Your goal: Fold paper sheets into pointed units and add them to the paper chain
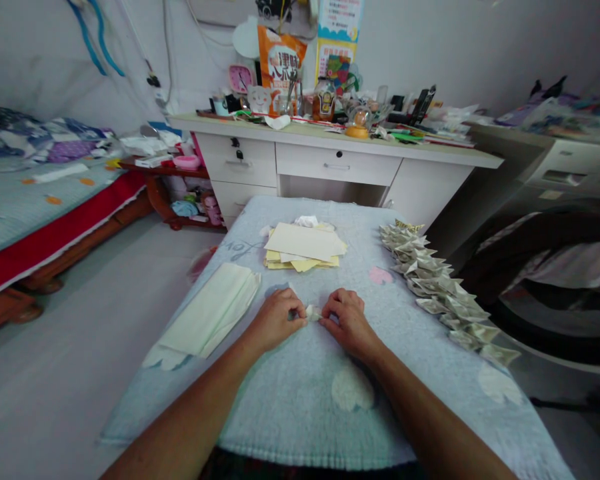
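One small paper piece lay at the centre of the clock face, just above the cloth, between the person's two hands. The left hand pinched its 9 o'clock end between thumb and fingers, and the right hand pinched its 3 o'clock end the same way. It looked light, thin and fairly soft, likely to hold a crease but also to tear or crush under a hard pull; its two ends seemed the best places to grip, with fingertips only, leaving the middle free. Counting outward from it, there was one stack of sheets at 12 o'clock, cream and yellow, its sheets too closely layered to number. One pale paper bundle lay at 9 o'clock. Between 2 and 3 o'clock ran one row of folded paper shapes, pointed and overlapping too much for a sure count. Farther off toward 12 o'clock, one desk held, among other clutter, one orange bag and one pink clock.
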Demonstrator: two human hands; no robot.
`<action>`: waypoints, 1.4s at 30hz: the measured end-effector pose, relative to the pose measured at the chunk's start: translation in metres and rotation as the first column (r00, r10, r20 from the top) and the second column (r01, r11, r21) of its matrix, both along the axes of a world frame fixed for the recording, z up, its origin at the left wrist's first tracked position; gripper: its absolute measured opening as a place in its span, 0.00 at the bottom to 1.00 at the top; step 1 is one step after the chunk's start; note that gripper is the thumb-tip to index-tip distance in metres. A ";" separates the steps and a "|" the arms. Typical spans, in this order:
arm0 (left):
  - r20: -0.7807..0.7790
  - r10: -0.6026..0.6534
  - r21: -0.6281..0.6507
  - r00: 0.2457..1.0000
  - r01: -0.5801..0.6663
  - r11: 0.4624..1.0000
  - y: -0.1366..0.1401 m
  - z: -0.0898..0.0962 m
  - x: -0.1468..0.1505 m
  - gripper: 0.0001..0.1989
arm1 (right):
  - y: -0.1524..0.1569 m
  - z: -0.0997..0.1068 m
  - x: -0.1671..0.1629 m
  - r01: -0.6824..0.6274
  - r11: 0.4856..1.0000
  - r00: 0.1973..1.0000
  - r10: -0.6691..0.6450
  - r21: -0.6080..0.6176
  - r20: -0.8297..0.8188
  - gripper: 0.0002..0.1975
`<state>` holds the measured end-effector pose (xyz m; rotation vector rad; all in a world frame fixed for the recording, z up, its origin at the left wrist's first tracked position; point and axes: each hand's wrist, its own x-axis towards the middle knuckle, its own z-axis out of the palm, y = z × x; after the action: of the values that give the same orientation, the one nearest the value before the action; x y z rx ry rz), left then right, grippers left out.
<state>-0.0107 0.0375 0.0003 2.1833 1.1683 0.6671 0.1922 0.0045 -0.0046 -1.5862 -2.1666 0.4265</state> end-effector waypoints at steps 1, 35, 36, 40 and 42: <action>-0.005 -0.007 0.003 1.000 0.007 1.000 0.000 -0.001 0.000 0.03 | 0.000 0.000 0.000 -0.002 1.000 1.000 0.002 -0.001 -0.008 0.02; -0.361 0.157 0.097 0.919 -0.130 0.987 -0.009 0.006 0.011 0.06 | 0.004 0.003 -0.013 0.200 0.979 0.974 -0.195 -0.029 0.113 0.09; -0.363 0.161 0.098 0.918 -0.134 0.986 -0.010 0.005 0.010 0.05 | 0.004 0.003 -0.013 0.200 0.979 0.974 -0.196 -0.027 0.114 0.09; -0.357 0.175 0.095 0.918 -0.150 0.984 -0.010 0.005 0.010 0.05 | 0.004 0.003 -0.013 0.198 0.980 0.973 -0.195 -0.013 0.125 0.09; -0.350 0.186 0.091 0.918 -0.165 0.982 -0.010 0.005 0.010 0.05 | 0.003 0.004 -0.013 0.197 0.980 0.972 -0.194 -0.012 0.133 0.09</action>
<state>-0.0005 0.0278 0.0049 2.3343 1.5632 0.3859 0.1789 0.0076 -0.0007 -1.8683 -2.0784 0.2952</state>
